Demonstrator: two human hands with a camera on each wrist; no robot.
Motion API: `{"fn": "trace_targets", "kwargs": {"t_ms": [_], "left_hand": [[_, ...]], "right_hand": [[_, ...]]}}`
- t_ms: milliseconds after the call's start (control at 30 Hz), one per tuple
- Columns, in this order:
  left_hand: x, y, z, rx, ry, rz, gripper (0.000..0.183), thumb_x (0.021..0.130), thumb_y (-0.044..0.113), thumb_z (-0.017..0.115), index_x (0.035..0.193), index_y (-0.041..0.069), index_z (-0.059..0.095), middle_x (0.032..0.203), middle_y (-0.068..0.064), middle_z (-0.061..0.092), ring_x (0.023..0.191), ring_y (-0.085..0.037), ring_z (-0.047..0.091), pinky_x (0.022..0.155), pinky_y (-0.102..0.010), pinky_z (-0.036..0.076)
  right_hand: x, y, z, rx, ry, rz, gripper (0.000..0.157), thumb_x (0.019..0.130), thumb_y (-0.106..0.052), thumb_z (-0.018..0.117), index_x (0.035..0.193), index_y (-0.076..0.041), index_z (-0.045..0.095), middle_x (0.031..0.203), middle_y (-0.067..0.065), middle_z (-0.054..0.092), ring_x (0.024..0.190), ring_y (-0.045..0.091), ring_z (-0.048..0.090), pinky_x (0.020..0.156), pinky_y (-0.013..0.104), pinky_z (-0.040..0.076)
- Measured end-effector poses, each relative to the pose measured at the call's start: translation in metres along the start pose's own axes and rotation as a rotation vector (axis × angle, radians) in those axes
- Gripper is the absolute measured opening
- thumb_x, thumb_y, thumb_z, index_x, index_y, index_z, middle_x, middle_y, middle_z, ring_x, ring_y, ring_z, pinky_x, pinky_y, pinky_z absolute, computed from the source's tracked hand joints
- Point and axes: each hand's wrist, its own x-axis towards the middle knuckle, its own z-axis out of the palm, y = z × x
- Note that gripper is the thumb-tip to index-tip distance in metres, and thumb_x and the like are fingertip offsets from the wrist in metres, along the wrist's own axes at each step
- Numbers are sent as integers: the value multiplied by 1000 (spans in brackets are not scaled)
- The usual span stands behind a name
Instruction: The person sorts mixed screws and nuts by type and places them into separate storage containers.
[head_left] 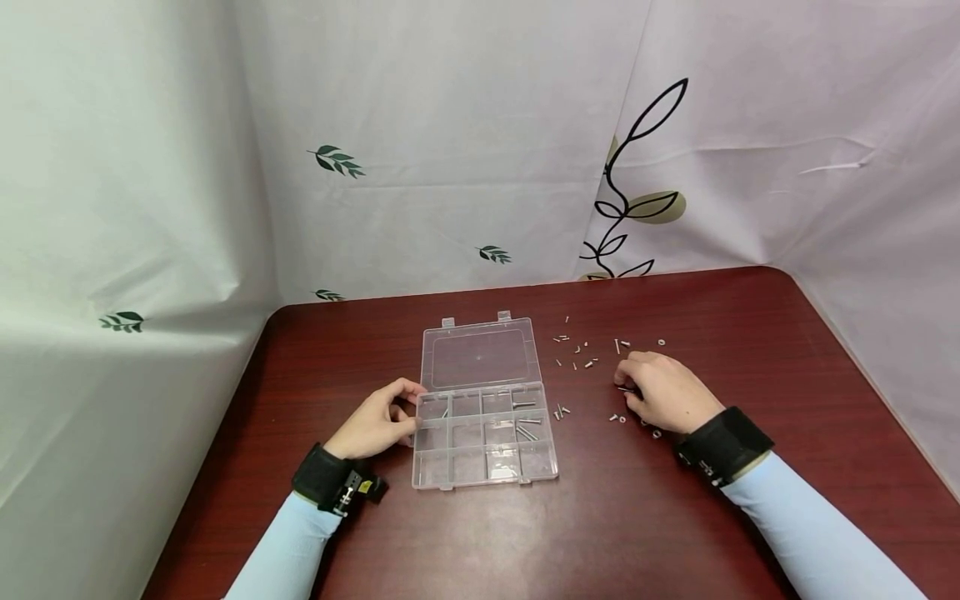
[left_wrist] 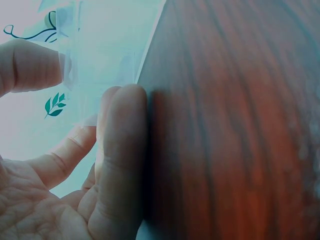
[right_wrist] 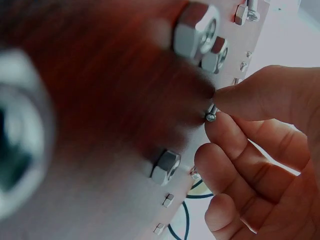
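Observation:
A clear plastic compartment box [head_left: 486, 442] lies with its lid open toward the back of the table. Several silver screws [head_left: 527, 432] are in its compartments, mostly on the right side. My left hand [head_left: 378, 422] grips the box's left edge, thumb and fingertips against the clear wall [left_wrist: 107, 55]. To the right of the box, my right hand [head_left: 667, 392] pinches a small screw [right_wrist: 211, 116] between thumb and index finger, low over the table. Its other fingers are loosely curled. Hex nuts [right_wrist: 196, 31] lie around that hand, one large and blurred close to the right wrist camera.
Small screws [head_left: 588, 363] are scattered between the box and my right hand, with a few more [head_left: 561, 412] right beside the box. A single nut [head_left: 662, 342] sits farther back. White patterned cloth [head_left: 450, 167] hangs behind the dark red table [head_left: 352, 350].

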Motion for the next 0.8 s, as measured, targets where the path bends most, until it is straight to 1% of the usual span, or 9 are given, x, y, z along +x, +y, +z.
{"fn": "trace_targets", "kwargs": {"t_ms": [200,300,400,533,667,800], "left_hand": [[0,0,0,1,2,2,41,86,7,67,125,6,58,113,-17,55,62,-20,57,58,-35,57],[0,0,0,2,0,2,41,86,7,67,125,6,57,113,-16,55,62,-20,57,58,-35,57],[-1,-1,0,-3,-2,0,41,86,7,67,125,5,57,113,-17,55,62,-19,57,58,-35,57],[-2,0,0,-5,-1,-2,41,86,7,67,126,5,57,114,-17,55,62,-19,57,58,-35,57],[-2,1,0,-3,-2,-3,42,86,8,67,126,6,57,114,-17,55,62,-19,56,58,-35,57],[-2,2,0,-5,-4,-2,41,86,8,67,126,5,57,114,-17,54,62,-20,56,58,-35,57]], "right_hand": [[2,0,1,-1,-5,19,13,75,-6,70,84,-15,65,82,-4,56,75,13,57,69,35,52],[4,0,1,3,-10,45,11,76,-9,70,83,-15,65,79,-5,55,72,12,54,67,35,50],[12,0,-2,6,-3,96,8,76,-12,70,81,-15,64,74,-6,53,66,12,50,63,35,47],[26,1,-6,-1,27,194,5,76,-13,67,78,-14,61,67,-4,49,61,15,47,58,36,43],[39,4,-8,-4,47,264,4,78,-13,65,77,-11,61,66,-1,50,62,19,49,58,39,44],[48,8,-5,-7,51,294,5,79,-12,65,77,-9,62,69,3,54,64,23,53,60,42,47]]}}
